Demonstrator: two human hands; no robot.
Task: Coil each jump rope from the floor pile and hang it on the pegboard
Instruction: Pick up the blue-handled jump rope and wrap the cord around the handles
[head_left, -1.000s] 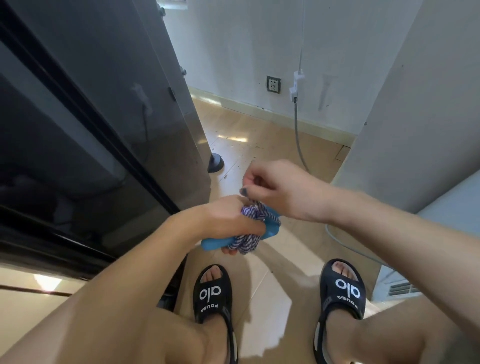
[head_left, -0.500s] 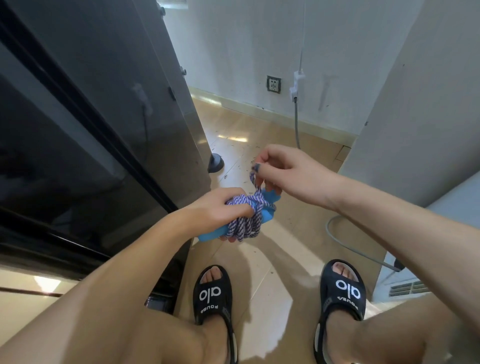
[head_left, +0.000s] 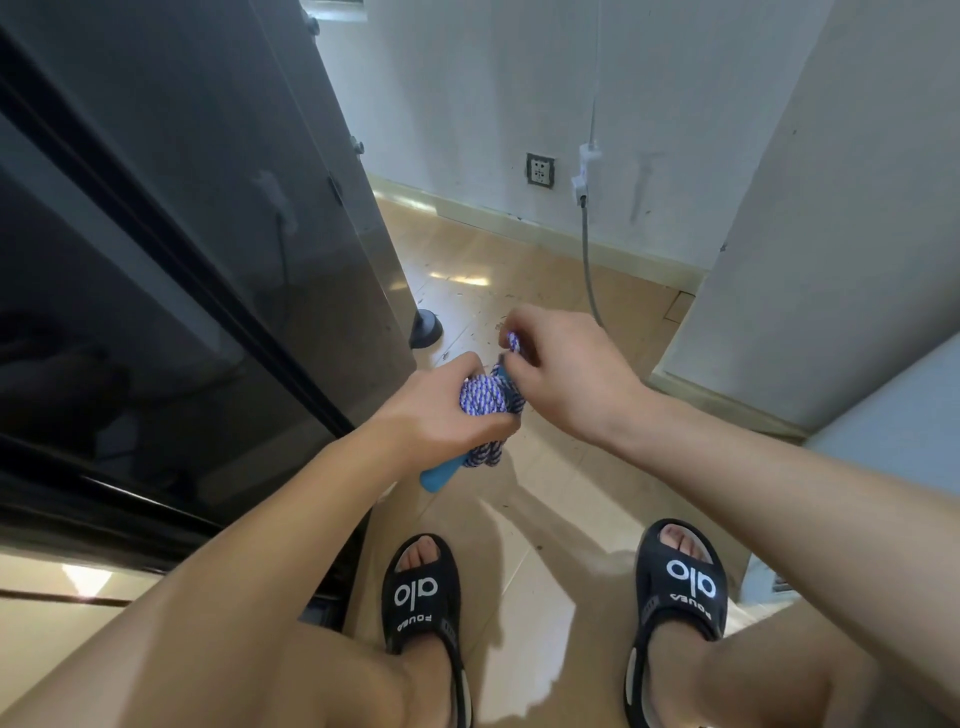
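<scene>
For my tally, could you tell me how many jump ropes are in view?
1: a coiled jump rope held between the left hand and the right hand. Any floor pile lies outside the picture.

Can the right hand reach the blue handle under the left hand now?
Probably yes. The right hand pinches the rope end just beside the coiled rope, and the blue handle sticks out free below the left hand, with nothing between them.

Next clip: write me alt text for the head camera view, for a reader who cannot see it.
Seen from above, the left hand grips a coiled purple-and-white jump rope with a blue handle poking out below, while the right hand pinches the rope's loose end above the bundle. Below are two feet in black sandals on a tan tiled floor, beside a dark glossy cabinet.
</scene>
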